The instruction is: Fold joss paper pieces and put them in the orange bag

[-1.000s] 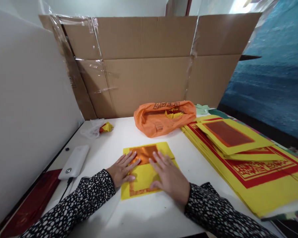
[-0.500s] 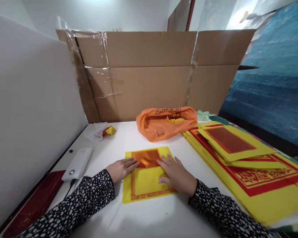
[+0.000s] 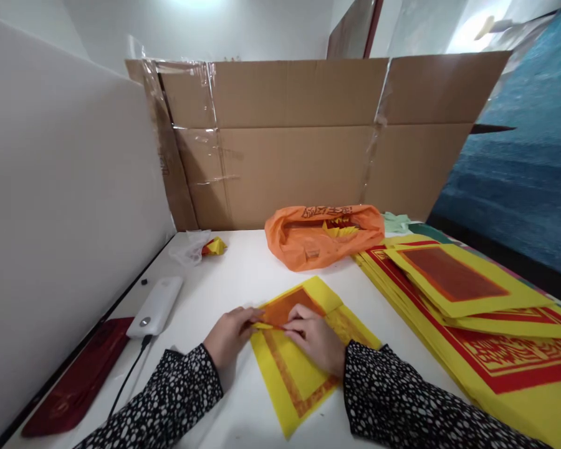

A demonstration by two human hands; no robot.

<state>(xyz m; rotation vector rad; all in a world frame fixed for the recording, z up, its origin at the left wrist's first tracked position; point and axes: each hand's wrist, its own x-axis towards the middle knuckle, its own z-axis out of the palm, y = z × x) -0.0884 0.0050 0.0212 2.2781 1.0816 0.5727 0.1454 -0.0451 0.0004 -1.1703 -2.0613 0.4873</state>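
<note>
Just swung the folded yellow paper sheet (image 3: pixel 299 368), with its coppery orange panel (image 3: pixel 285 304), from nearly square-on to corner-on atop the white counter (image 3: pixel 243 268). Now lying in front of the open orange plastic bag (image 3: pixel 290 246), toward the body and apart from it.

Changed, too, from flat palms to bent fingers: pinching at the sheet's left edge with the left hand (image 3: pixel 229 337), grip closed on the paper, and pinching just beside that with the right hand (image 3: pixel 315 340), grip likewise closed on the sheet. Showing between both, a narrow yellow sliver turned up. Cannot tell how many layers are caught, being hidden by the fingers. Judged from this, moved on from smoothing to finer handling of the edge.

Seen to the right of the bag, and nearer: a stack of large yellow sheets with red print (image 3: pixel 509 381), topped by a smaller yellow sheet bearing a dark red rectangle (image 3: pixel 455 274). Seen to the left of the bag, and nearer: a white rounded power bank (image 3: pixel 159 305) and a dark red flat pouch (image 3: pixel 84 380). Standing behind the bag, a brown cardboard panel (image 3: pixel 299 156).
</note>
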